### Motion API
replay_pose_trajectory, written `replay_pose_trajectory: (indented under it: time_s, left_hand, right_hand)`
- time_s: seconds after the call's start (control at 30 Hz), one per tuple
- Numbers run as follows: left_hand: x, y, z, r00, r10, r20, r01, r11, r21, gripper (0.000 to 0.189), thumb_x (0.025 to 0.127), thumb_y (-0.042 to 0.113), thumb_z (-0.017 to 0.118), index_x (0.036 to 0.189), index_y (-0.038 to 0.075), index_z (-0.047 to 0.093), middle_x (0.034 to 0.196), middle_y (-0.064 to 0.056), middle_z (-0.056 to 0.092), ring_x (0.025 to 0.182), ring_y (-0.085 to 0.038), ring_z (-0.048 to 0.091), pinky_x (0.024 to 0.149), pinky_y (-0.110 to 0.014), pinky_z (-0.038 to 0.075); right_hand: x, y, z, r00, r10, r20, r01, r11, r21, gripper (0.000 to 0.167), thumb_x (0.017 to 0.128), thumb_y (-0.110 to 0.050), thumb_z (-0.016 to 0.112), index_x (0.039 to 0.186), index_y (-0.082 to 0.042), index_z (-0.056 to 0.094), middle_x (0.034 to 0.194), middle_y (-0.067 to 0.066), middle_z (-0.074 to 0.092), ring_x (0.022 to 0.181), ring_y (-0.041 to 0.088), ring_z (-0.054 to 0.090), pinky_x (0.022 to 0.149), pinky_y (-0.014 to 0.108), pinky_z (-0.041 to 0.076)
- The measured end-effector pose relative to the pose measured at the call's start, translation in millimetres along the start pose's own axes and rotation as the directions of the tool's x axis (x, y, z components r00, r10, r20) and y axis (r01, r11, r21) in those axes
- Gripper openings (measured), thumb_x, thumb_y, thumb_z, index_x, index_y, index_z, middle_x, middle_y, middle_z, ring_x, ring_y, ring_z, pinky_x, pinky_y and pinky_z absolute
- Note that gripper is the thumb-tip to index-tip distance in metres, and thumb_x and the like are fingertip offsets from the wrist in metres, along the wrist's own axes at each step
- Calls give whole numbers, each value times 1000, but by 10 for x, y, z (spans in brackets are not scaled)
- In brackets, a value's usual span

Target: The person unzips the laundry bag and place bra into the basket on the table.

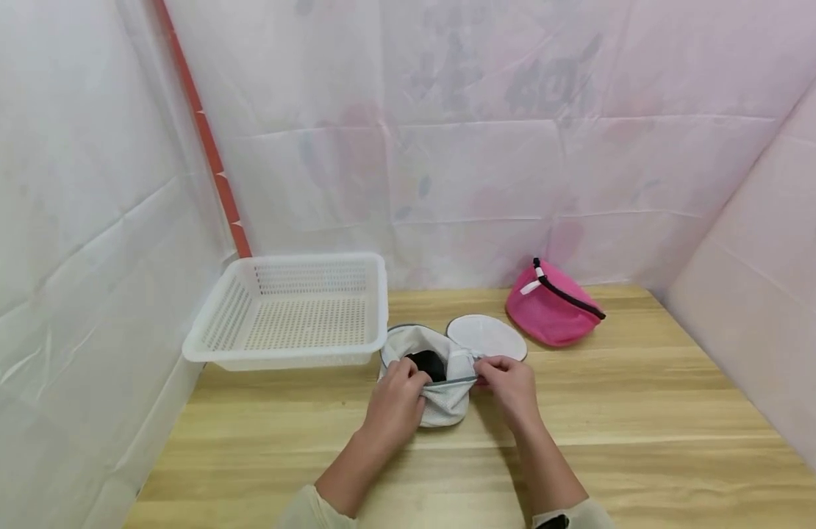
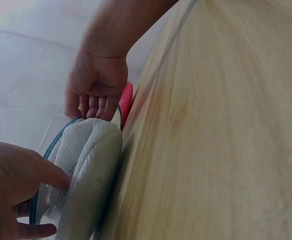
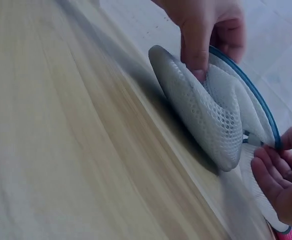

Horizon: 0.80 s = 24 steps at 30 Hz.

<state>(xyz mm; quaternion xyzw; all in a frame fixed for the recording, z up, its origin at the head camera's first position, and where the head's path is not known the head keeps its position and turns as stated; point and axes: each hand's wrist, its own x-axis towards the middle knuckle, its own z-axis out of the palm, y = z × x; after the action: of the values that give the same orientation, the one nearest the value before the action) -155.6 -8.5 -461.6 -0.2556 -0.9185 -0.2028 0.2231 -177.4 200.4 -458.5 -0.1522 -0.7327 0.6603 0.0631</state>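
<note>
A white mesh laundry bag [image 1: 448,408] with a grey-blue zip edge stands unzipped on the table, a black item [image 1: 429,363] showing inside its mouth. My left hand [image 1: 396,400] grips the near left part of the bag's rim. In the right wrist view, the left thumb presses into the mesh wall, which folds inward. On the other side my right hand [image 1: 512,386] pinches the zip edge between thumb and fingers. Behind that hand lies a white round mesh piece [image 1: 484,334] with a dark rim, partly hidden by the bag.
To the left, a white perforated plastic basket [image 1: 282,360] stands right beside the bag. A pink mesh bag [image 1: 553,308] with a black zip and white tag sits at the back right. Sheet-covered walls [image 1: 461,169] border the wooden table [image 1: 646,441] at the back and sides.
</note>
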Motion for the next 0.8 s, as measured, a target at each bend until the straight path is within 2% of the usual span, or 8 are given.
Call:
replay_pose_trajectory:
  time_s: [0.1, 0.23, 0.37, 0.47, 0.53, 0.6, 0.7, 0.8]
  left_hand:
    - [-32, -5, -3, 999, -31, 24, 29, 998, 49, 33, 71, 15, 83, 102, 18, 72, 101, 1, 59, 96, -20, 54, 76, -34, 50]
    - [-47, -5, -40, 995, -33, 93, 27, 997, 68, 56, 65, 31, 89, 115, 20, 66, 113, 1, 58, 109, -22, 51, 83, -38, 47]
    - [-56, -29, -72, 993, -9, 114, 7, 1000, 15, 62, 65, 29, 90, 119, 18, 64, 118, -2, 56, 112, -22, 50, 89, -38, 50]
    - [-79, -46, -98, 990, 17, 138, -13, 1000, -28, 65, 64, 28, 91, 121, 17, 64, 120, -4, 54, 114, -22, 49, 91, -36, 52]
    - [-92, -51, -126, 987, 35, 158, -29, 999, -40, 69, 63, 28, 92, 124, 17, 62, 123, -5, 53, 116, -23, 48, 93, -34, 52]
    - [-104, -55, -152, 984, 44, 170, -38, 998, -43, 70, 64, 25, 91, 127, 17, 61, 125, -6, 52, 118, -23, 47, 93, -33, 52]
    - [-119, -68, -166, 986, 46, 162, -37, 998, -55, 61, 69, 17, 87, 125, 17, 62, 124, -5, 52, 117, -22, 47, 90, -32, 53]
    - [-135, -91, -136, 991, 38, 131, -28, 997, -72, 49, 73, 10, 84, 118, 16, 65, 119, -5, 53, 113, -20, 49, 82, -30, 55]
  right_hand:
    - [22, 23, -47, 998, -32, -48, 30, 999, -38, 16, 85, -2, 69, 95, 12, 69, 72, 4, 68, 62, 16, 67, 63, 33, 61]
    - [59, 22, -117, 994, -104, -30, 95, 970, -223, 14, 84, -7, 72, 89, 7, 72, 70, 9, 69, 60, 14, 64, 55, 24, 55]
    - [72, 16, -117, 988, -155, 24, 151, 896, -416, 19, 85, -20, 75, 80, -2, 73, 66, 8, 68, 58, 13, 60, 52, 22, 48]
    - [47, 0, -69, 964, -260, 47, 245, 815, -525, 22, 85, -28, 76, 75, -8, 72, 64, 2, 65, 59, 13, 56, 56, 25, 46]
    - [28, -36, -29, 925, -375, 60, 338, 739, -584, 20, 83, -26, 78, 73, -10, 71, 64, -1, 62, 61, 12, 53, 58, 27, 44]
    - [12, -95, 22, 866, -493, 86, 437, 662, -609, 15, 80, -20, 80, 74, -10, 71, 66, 1, 61, 63, 13, 52, 60, 29, 45]
    - [-1, -203, 123, 753, -634, 175, 593, 540, -598, 10, 78, -13, 81, 80, -8, 73, 73, 2, 61, 68, 14, 57, 62, 31, 50]
    - [5, -308, 266, 657, -676, 334, 723, 438, -535, 17, 77, -11, 82, 92, -5, 75, 86, 4, 66, 78, 18, 64, 68, 35, 56]
